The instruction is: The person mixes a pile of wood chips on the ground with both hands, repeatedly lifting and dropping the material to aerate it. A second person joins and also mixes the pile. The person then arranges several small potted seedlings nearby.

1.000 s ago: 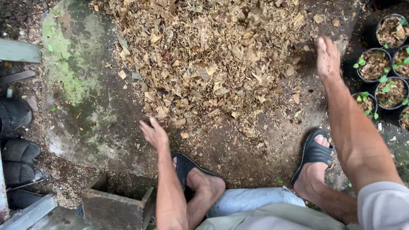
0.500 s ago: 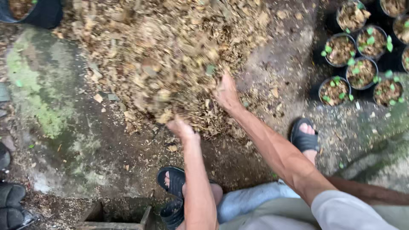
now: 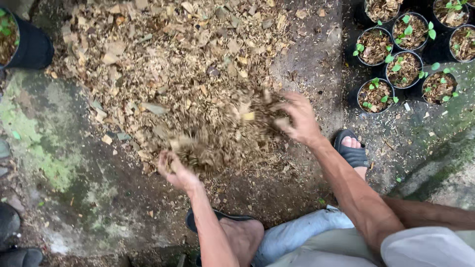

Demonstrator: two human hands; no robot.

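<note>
Ground: wet concrete floor (image 3: 84, 198) outdoors, dark, with green moss patches on the left side.
Leaf pile: a wide heap of dry brown leaf litter (image 3: 173, 59) covers the upper middle of the floor and reaches down to both hands.
Pots, right: a group of black nursery pots (image 3: 396, 54) with small green seedlings stands at the upper right, well apart from the pile.
Pot, left: one more black pot (image 3: 29, 44) sits at the upper left edge, just beside the litter.
Legs: the person squats, with black sandals (image 3: 352, 151) on the feet and light trousers at the bottom.
Right hand: the right hand (image 3: 297, 118) is open, fingers spread and bent like a rake, at the right of a blurred clump of litter (image 3: 222, 138).
Left hand: the left hand (image 3: 173, 168) is cupped at the near left of the same clump; whether it really grips leaves, one cannot tell, because of blur.
Advice for the step: it seems best to keep both palms low and cupped toward each other, so that little litter escapes at the sides, and to stay away from the seedlings.
</note>
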